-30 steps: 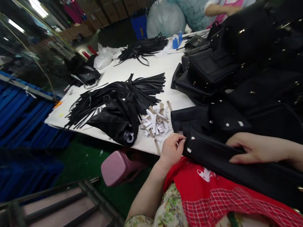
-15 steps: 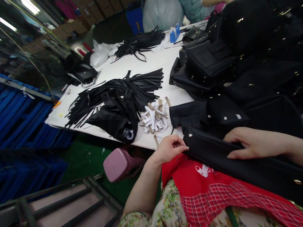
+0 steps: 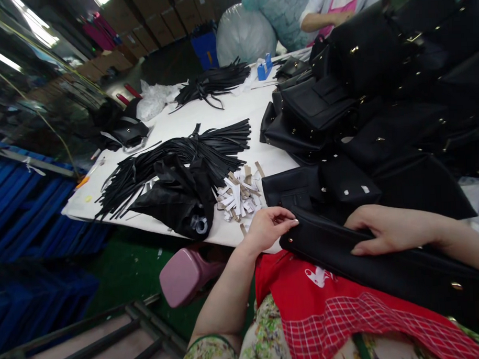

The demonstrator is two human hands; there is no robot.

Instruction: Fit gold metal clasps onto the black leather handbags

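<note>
A black leather-look bag with small gold studs lies across my lap and the table's near edge, over a red apron. My left hand pinches the bag's left top corner between thumb and fingers. Farther right, my right hand grips the bag's upper edge, thumb on the near side and the other fingers tucked out of sight inside or behind it. Just beyond the left hand lies a heap of white and brown paper strips. Another black bag lies flat behind the held one.
A large pile of black bags covers the table's right side. Bundled black straps and a black plastic bag lie left. A blue tape dispenser stands farther back. A pink stool is below the edge. Across the table, a co-worker's arm shows.
The bag's left corner has turned in my left hand, so a gold stud now shows below the fingers. The view has shifted slightly, revealing more of the co-worker.
</note>
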